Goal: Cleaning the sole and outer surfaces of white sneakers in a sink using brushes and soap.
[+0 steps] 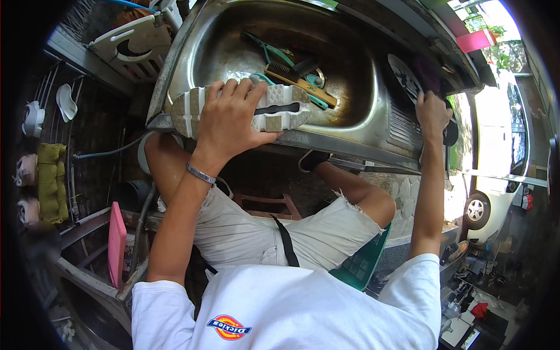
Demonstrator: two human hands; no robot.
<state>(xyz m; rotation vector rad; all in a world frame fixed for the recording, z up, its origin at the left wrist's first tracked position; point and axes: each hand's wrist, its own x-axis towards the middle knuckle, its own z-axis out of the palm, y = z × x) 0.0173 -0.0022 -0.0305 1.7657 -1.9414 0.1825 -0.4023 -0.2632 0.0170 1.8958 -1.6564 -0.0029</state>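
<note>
My left hand (232,118) is spread over a shoe (188,111) that lies sole up across the front rim of a stainless steel sink (350,118). The fingers reach over its white and beige tread, and the thumb is along the near edge. A wooden-handled brush (321,92) and several green-handled brushes (278,54) lie in the basin. My right hand (431,113) is over the ribbed drainboard (404,127), fingers curled at the edge of a dark round object with a whitish inside (402,72). Whether it grips this or a thin handle there is unclear.
A wire rack with footwear and a yellow-green cloth (52,183) is at left. A pink board (117,245) stands in a frame below it. A green plastic crate (367,258) is beside my leg. Behind the drainboard sits a pink container (474,40); a white car (498,175) is farther right.
</note>
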